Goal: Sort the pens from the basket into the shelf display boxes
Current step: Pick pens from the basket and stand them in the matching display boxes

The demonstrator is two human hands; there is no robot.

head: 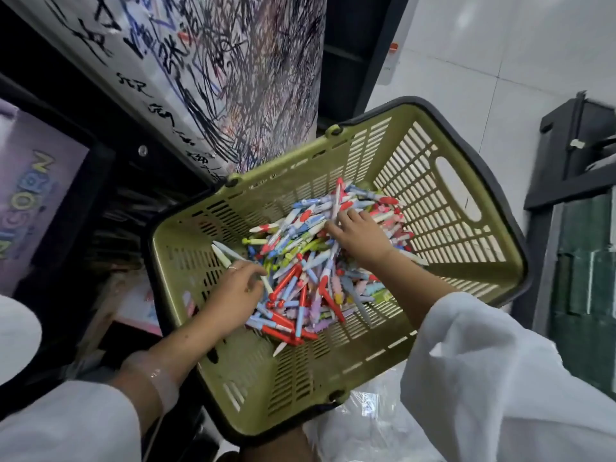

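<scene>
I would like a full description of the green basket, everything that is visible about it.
The basket is olive-green, looks like plastic, with slotted walls and floor, an oval cut-out handle in one end wall and a dark rim with a dark carrying handle folded down along it. It sits tilted in the view, beside a scribbled white board. A heap of coloured pens lies inside. Both hands reach in: the left hand and right hand touch the pens.

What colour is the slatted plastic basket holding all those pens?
The slatted plastic basket is olive green with a dark rim, seen in the head view.

"NICORN" in coloured letters on purple display box [30,201] at left, scribbles on test paper [213,71] illegible
</scene>
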